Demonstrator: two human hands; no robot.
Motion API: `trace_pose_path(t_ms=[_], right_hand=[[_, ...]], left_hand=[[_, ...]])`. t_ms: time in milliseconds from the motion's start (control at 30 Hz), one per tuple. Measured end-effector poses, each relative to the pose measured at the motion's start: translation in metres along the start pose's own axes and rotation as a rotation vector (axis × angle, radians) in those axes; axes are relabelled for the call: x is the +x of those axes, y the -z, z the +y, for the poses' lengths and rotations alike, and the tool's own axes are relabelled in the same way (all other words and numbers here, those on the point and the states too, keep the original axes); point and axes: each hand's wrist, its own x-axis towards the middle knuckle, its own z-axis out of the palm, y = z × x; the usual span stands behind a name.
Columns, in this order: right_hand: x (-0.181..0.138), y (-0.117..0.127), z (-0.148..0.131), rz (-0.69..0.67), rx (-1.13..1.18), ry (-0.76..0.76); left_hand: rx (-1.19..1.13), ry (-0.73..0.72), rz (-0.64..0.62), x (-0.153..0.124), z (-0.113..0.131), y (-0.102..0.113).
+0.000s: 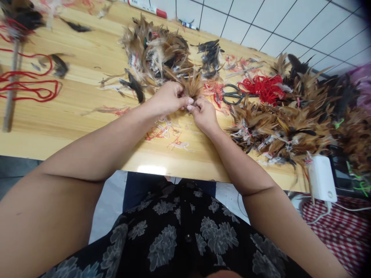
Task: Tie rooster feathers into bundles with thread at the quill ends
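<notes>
My left hand point(169, 98) and my right hand point(204, 115) meet over the middle of the wooden table point(72, 127). Both pinch the base of a small bundle of brown feathers point(193, 87), fingers closed around it. Just beyond the bundle lies a large heap of brown and black feathers point(158, 52). Thin red and white thread scraps point(164, 133) lie on the table under my wrists.
Black scissors point(233, 94) lie right of my hands beside a tangle of red string point(263, 88). A big pile of feathers point(292, 123) covers the right end. Red cord point(27, 87) and a metal rod point(11, 90) lie at left. A white box point(321, 178) sits at the right front edge.
</notes>
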Motion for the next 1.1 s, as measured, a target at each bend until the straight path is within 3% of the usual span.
trace_pose_path(t_ms=[333,467,633,867,1100], right_hand=[[0.003,0.007,0.001,-0.058,0.129,-0.002],[0.005,0.006,0.004,-0.040,0.223,-0.013],[0.005,0.015,-0.003,0.011,0.536,-0.130],[0.004,0.029,-0.017,0.039,0.795,-0.301],[-0.002,0.028,-0.040,0.021,0.868,-0.362]], left_hand=[[0.209,0.070,0.067,-0.011,0.033,-0.008],[0.046,-0.024,0.002,-0.008,0.024,-0.006],[-0.186,-0.103,-0.005,-0.006,0.018,0.000],[-0.107,-0.088,-0.077,-0.004,0.011,-0.010],[-0.001,-0.097,-0.014,-0.008,0.012,-0.012]])
